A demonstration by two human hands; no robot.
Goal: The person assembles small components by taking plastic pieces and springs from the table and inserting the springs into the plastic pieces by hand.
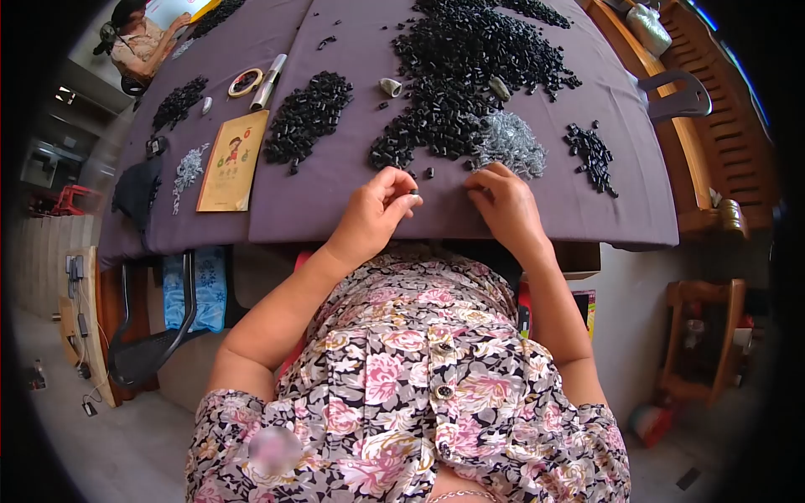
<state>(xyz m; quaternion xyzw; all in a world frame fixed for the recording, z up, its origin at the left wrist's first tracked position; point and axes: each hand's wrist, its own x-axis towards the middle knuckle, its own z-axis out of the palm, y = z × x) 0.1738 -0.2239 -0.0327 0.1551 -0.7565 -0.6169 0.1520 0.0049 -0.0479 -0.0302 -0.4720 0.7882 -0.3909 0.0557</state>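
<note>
Left hand [377, 210]: left of the wire pile [511, 147] and nearer the body, thumb and forefinger pinched on a small black piece [414, 192], probably by the fingertips because it is so small.
Right hand [510, 210]: at the wire pile's near edge, thumb and forefinger drawn narrow; whether they hold anything, I cannot tell.
Silvery bits: loose in the wire pile, seemingly kept within easy reach of the right hand.
Black cluster [592, 159]: right of the wire pile, apart, perhaps to avoid mixing.
Booklet [235, 163]: well left of the wire pile, likely out of the hands' way.
Big black heap [444, 92]: touching the wire pile, spreading left and beyond.
Co-worker [138, 50]: far left, beyond the wire pile.
</note>
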